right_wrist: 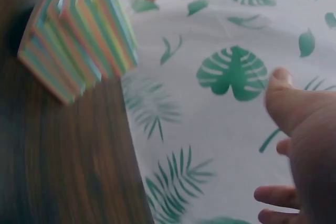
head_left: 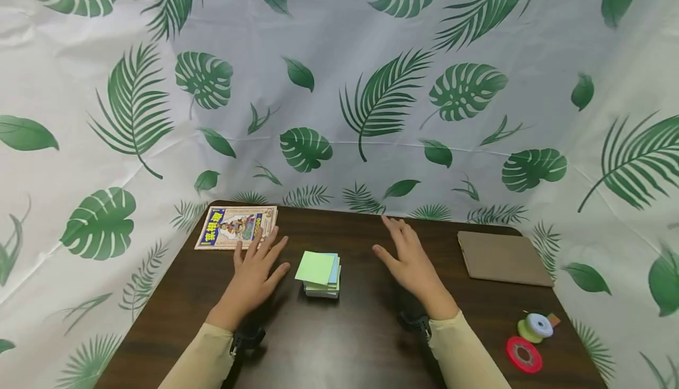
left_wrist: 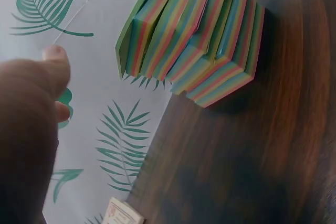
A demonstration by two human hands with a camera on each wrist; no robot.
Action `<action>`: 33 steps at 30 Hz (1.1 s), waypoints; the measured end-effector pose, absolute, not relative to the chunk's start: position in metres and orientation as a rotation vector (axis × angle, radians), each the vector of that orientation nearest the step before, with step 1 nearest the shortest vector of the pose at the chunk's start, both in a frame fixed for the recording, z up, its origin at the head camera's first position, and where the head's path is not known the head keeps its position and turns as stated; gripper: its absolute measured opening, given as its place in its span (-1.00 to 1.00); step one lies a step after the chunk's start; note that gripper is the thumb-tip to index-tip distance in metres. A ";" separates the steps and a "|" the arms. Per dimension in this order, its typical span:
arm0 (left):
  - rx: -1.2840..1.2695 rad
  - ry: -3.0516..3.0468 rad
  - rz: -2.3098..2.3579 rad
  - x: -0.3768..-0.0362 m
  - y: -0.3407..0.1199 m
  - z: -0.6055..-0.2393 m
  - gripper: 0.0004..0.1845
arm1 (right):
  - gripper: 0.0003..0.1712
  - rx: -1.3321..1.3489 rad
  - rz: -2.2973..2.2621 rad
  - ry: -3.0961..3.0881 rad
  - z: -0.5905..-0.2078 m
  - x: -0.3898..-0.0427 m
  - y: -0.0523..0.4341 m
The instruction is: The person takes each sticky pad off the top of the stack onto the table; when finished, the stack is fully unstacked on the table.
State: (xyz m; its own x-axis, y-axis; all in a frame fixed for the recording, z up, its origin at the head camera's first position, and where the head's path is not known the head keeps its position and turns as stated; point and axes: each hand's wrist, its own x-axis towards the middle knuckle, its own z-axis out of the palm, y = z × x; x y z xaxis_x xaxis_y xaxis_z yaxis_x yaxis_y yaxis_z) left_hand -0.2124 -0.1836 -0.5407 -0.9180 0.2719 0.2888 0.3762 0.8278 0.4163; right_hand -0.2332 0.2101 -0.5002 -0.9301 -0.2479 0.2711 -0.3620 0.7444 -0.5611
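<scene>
Between my two hands stands a stack of sticky note pads (head_left: 320,274) on the dark table, topped by a light green pad set askew. Both wrist views show the stack's sides striped in several colours, with the pads (left_wrist: 184,30) unevenly aligned. To its left my left hand (head_left: 253,280) hovers with fingers spread, apart from the stack. My right hand (head_left: 411,262) is raised on the other side, fingers extended, holding nothing. In the right wrist view the right thumb (right_wrist: 286,100) stands well away from the pads (right_wrist: 79,35).
A colourful printed booklet (head_left: 239,228) lies at the table's back left. Toward the back right is a brown flat notebook-like item (head_left: 501,257). Spools (head_left: 534,327) and a red ring-shaped roll (head_left: 524,354) sit near the right edge. Leaf-patterned cloth (head_left: 339,82) hangs behind.
</scene>
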 end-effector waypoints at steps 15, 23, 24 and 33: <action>-0.618 -2.412 -1.557 -0.208 -0.163 -0.580 -0.39 | -0.43 0.451 1.426 -2.692 -0.473 -0.240 0.150; -0.799 -1.934 -2.231 -0.223 -0.142 -0.609 -0.22 | -0.35 0.446 1.411 -2.836 -0.478 -0.241 0.130; -0.816 -1.918 -2.271 -0.224 -0.141 -0.610 -0.21 | -0.31 0.447 1.391 -2.865 -0.482 -0.240 0.127; -0.859 -2.109 -2.256 -0.223 -0.141 -0.610 -0.10 | 0.01 0.571 1.112 -3.023 -0.506 -0.233 0.100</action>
